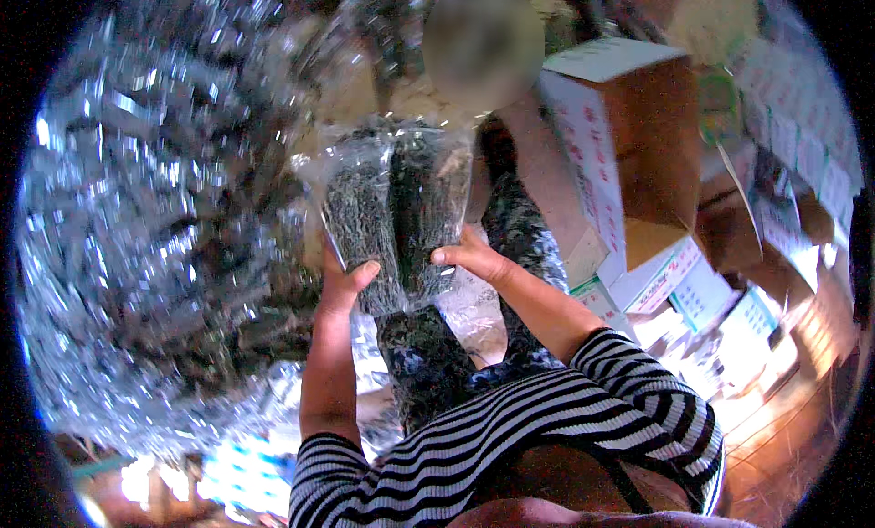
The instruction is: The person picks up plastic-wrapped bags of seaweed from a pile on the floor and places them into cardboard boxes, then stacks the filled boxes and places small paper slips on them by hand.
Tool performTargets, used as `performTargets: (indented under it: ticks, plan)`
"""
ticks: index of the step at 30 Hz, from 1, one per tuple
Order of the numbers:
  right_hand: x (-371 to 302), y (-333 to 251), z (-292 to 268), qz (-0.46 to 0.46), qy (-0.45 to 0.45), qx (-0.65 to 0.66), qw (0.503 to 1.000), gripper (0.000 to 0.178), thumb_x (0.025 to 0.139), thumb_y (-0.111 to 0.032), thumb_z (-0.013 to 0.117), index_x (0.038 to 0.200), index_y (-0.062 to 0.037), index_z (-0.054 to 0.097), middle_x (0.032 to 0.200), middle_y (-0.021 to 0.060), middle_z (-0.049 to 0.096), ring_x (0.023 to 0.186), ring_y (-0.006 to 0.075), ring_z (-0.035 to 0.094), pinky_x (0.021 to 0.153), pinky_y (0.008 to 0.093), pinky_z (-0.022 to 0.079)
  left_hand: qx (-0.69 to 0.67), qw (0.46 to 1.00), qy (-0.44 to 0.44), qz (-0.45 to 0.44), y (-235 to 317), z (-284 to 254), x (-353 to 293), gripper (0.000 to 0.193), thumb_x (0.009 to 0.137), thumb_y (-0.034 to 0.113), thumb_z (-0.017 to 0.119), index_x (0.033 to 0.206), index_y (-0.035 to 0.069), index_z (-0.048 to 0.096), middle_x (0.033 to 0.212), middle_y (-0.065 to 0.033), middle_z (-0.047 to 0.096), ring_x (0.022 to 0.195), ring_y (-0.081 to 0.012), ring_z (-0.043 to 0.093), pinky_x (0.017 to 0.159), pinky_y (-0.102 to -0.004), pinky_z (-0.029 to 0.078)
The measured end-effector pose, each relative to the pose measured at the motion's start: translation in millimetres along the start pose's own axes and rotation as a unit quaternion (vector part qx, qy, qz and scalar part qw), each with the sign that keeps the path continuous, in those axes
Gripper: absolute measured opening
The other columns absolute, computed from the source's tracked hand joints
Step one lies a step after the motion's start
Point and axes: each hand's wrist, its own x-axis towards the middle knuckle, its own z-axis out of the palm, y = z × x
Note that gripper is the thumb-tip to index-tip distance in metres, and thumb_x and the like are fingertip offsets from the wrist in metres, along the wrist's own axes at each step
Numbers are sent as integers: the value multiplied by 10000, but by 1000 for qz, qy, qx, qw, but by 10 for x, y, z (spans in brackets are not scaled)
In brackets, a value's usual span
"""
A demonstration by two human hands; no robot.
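In front of my body I hold up clear plastic bags point(365, 204) packed with dark, stringy dried material, seemingly two side by side with a darker strip between them. My left hand point(343, 280) grips the lower left side, its thumb lying on the front. On the lower right side, my right hand point(472, 256) closes with its thumb pressed against the plastic. The other fingers of both hands are hidden behind the bags. To the left rises a large heap of similar shiny bags point(173, 218), reaching close to my left forearm.
An open white cardboard box point(583, 154) with a brown inside lies to the right of my legs. More white boxes point(706, 291) are beside it, and stacked cartons point(802, 118) line the far right. At the top, a round patch is blurred out.
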Motion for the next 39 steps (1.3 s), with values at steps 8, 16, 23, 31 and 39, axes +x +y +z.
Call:
performTargets:
  ticks: [8,16,23,31,39]
  plan:
    - [-1422,-1584,-860,-91,208,102,969,691,771,-322,703,1320,-29,404,1190,113,562,1081,244,542,968,377,417,101,970,-221,-4,1385,2527,561,783,753,212,669,1408,27,281,1313,-116,453,1209,-224,436,1026,-371,343]
    - [-1766,-1935,-2830,-76,223,448,862,418,866,-368,598,1132,-46,592,1071,116,659,927,275,646,879,455,503,208,872,-350,-272,848,4809,1958,623,789,414,675,1281,75,499,1155,-92,602,1013,-226,583,887,-385,461]
    - [-557,-1779,-3374,-92,356,402,838,442,828,-421,642,1126,-95,605,1092,114,648,954,278,626,892,435,491,558,799,-218,45,74,4810,3162,655,742,230,710,1325,79,451,1163,-167,594,1006,-326,595,891,-450,473]
    - [536,-1135,-3585,-56,353,253,899,507,810,-372,694,1184,-63,545,1094,109,622,975,300,599,893,427,478,436,803,-316,256,-336,3872,1572,479,759,53,643,1222,75,524,1228,-178,521,1156,-354,483,1001,-436,387]
    - [-133,-736,-3180,-56,363,-34,930,741,871,-522,547,1426,-91,312,1419,84,397,1294,280,383,950,436,441,416,887,-132,148,-849,2027,863,362,781,101,620,1138,82,563,1153,-151,542,1096,-346,514,947,-414,416]
